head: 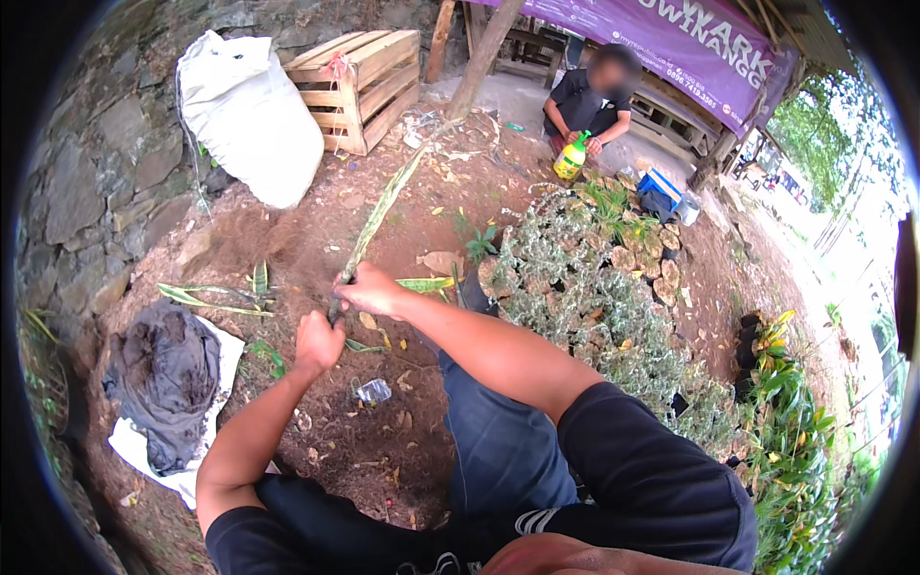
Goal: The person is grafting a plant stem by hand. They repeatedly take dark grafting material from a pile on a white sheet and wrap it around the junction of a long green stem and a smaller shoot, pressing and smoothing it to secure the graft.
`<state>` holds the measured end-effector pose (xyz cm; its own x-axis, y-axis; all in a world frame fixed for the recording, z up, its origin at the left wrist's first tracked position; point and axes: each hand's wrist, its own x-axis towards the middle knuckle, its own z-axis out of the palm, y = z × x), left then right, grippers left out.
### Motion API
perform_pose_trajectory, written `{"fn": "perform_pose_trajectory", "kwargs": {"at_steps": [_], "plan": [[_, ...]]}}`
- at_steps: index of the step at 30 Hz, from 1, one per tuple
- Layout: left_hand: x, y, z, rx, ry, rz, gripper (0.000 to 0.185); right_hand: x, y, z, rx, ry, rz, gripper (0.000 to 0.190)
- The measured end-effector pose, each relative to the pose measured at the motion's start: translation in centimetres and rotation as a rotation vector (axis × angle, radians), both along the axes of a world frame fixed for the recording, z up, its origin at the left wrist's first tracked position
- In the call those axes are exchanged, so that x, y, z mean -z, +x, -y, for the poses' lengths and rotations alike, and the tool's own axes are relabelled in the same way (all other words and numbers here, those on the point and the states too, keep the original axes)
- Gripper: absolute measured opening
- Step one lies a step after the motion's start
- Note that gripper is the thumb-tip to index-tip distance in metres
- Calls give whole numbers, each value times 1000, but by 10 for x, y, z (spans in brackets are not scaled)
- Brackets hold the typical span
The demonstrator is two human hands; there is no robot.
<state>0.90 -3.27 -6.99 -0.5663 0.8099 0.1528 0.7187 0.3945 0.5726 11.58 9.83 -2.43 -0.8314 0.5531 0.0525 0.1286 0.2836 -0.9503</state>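
A long snake plant leaf (383, 205), green with yellow edges, points up and away from me. My left hand (318, 341) is closed round its lower end. Just above it, my right hand (370, 290) grips the same leaf near the base, fingers wrapped round it. More snake plant leaves (215, 296) lie on the soil left of my hands, and another yellow-edged leaf (425, 284) lies just right of them. Brown fibre (251, 233) is spread on the ground beyond my hands.
A dark soiled cloth (169, 374) lies on a white sack at left. Behind stand a full white sack (251, 115) and a wooden crate (359, 93). A person (589, 100) squats holding a yellow spray bottle (571, 158). Potted silvery plants (575, 273) crowd the right; a clear plastic cup (374, 391) lies below.
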Motion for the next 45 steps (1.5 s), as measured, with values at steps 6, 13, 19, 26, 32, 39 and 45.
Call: {"fn": "perform_pose_trajectory", "kwargs": {"at_steps": [6, 13, 19, 26, 32, 39, 45], "plan": [[13, -27, -3, 190, 17, 324, 47, 1, -8, 3, 65, 120, 41, 8], [16, -33, 9, 150, 26, 1049, 36, 1, -8, 11, -40, 91, 15, 12], [38, -49, 8, 388, 226, 914, 26, -6, 1, 50, -119, 140, -12, 16], [43, -69, -5, 156, 373, 424, 15, 4, -35, 54, 81, 637, -198, 23], [43, -48, -22, 34, 253, 711, 52, -2, -31, 40, 130, 532, 205, 52], [13, -23, 6, 286, 285, 1212, 46, 11, -24, 3, -84, -272, 326, 47], [16, -118, 20, 191, 293, 1006, 33, 4, -34, -11, -90, -661, 72, 45]]}}
